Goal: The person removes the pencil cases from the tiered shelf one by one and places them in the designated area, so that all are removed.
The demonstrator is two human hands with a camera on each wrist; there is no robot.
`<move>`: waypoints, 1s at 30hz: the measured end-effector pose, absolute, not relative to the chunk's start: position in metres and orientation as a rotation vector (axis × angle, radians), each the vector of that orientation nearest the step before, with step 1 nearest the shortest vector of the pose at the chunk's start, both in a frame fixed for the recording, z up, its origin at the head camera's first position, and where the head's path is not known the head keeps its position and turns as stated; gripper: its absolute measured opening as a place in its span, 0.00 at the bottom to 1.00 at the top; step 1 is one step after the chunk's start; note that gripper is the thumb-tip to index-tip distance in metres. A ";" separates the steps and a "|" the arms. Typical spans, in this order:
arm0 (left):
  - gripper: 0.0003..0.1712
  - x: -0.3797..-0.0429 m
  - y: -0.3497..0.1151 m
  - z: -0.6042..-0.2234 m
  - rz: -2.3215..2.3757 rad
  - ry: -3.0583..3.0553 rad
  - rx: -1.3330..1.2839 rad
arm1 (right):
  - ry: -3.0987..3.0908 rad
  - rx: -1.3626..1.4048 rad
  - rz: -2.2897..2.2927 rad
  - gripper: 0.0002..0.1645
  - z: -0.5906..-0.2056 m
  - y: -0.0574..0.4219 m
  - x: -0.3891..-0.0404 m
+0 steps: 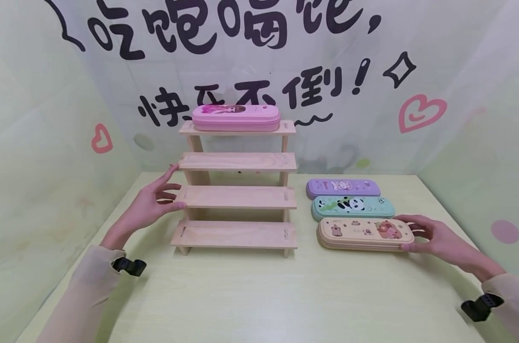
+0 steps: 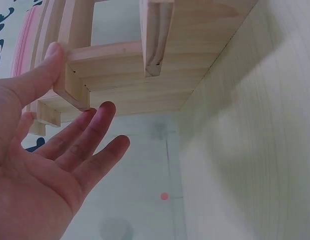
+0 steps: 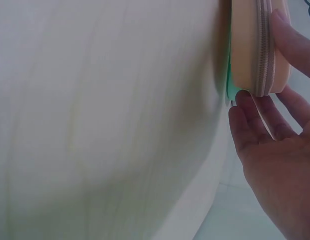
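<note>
Cream zip case (image 1: 365,233), printed with small figures and a red cluster near its right end, was at the right of the table (image 1: 276,290) in the head view, nearest the person in a row of three. Just beyond it came a green case (image 1: 352,207) with a panda, then a purple case (image 1: 343,187). The right hand (image 1: 439,240) pinched the cream case by its right end, thumb at the near side and forefinger at the far corner. To the left stood a four-tier wooden rack (image 1: 238,233), with a pink case (image 1: 238,119) on its top shelf. The left hand (image 1: 145,207) was spread beside the rack, its forefinger at the end of the second shelf from the top and its thumb at the third.

The left wrist view showed that hand open, palm turned to the camera, thumb laid against a shelf end and other fingers reaching loosely past it; it gripped nothing.

In the right wrist view the thumb pressed one side of the cream case, beside its zip (image 3: 264,50), while the fingers curved around the end. Whether its underside rested fully on the table I could not tell.
</note>
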State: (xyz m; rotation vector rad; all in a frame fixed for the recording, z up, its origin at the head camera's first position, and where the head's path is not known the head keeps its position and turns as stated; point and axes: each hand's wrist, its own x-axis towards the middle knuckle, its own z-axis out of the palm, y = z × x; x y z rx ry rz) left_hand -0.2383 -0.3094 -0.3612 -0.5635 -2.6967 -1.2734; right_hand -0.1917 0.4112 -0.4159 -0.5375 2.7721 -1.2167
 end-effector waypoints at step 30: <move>0.63 -0.239 -0.309 -0.363 -1.303 -2.686 -0.564 | 2.797 -0.523 -1.148 0.45 -0.420 0.412 -0.194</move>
